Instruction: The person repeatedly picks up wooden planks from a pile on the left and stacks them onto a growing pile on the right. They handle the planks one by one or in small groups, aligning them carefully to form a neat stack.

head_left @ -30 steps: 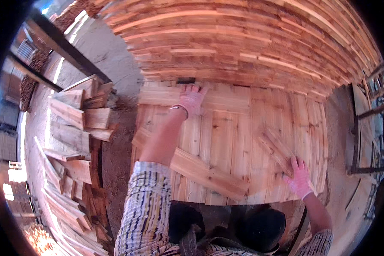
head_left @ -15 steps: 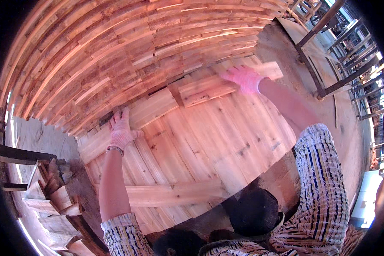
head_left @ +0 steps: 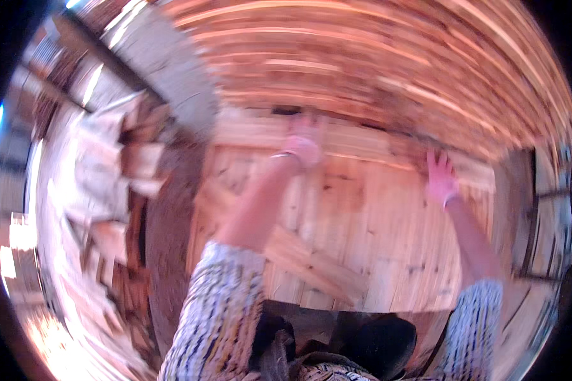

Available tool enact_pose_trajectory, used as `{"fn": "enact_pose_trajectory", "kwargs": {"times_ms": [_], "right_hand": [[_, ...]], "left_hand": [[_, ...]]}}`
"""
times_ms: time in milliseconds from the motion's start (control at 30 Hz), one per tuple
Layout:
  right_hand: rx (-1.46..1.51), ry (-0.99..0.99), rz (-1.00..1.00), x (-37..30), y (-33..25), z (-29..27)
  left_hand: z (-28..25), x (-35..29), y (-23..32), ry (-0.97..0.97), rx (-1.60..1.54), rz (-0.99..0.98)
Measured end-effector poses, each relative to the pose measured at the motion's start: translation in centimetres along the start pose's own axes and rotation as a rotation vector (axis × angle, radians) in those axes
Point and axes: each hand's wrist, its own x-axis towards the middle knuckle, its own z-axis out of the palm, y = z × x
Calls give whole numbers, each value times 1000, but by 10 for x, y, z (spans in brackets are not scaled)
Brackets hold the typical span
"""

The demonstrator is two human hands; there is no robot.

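Observation:
Both my hands wear thin pinkish gloves, and the picture is blurred by motion. My left hand [head_left: 304, 141] rests on the row of wooden boards [head_left: 356, 147] along the far edge of a layer of planks [head_left: 388, 235]. Its fingers stretch forward, flat over the wood. Farther right, my right hand [head_left: 441, 179] touches the near side of the same row with its fingers spread. A loose board [head_left: 314, 261] lies slantwise across the planks, to the right of my left forearm. Neither hand is wrapped round a board.
A tall stack of boards [head_left: 362, 63] rises right behind the planks. Wood offcuts [head_left: 108, 171] are heaped on the left, past a strip of bare floor [head_left: 171, 235]. A dark beam [head_left: 108, 54] stands at the upper left, and framework [head_left: 546, 197] at the right.
The view has swung left. My right hand has come back from the protruding board at the far right, and that board no longer juts out. My left hand stays on the far row.

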Motion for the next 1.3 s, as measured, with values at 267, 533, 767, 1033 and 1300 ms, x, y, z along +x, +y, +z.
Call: {"fn": "enact_pose_trajectory", "kwargs": {"times_ms": [267, 533, 767, 1033, 1300], "right_hand": [[359, -248, -451, -157, -159, -50], [272, -86, -769, -230, -248, -81], [320, -106, -724, -235, -268, -61], [242, -116, -664, -224, -254, -67], [250, -112, -746, -219, -257, -55]], "left_hand": [[19, -162, 28, 249, -265, -83], [-114, -410, -157, 947, -38, -660], [-96, -576, -426, 574, -214, -1449], [-136, -503, -392, 388, -396, -1855], [-61, -594, -410, 897, -916, -1240]]}}
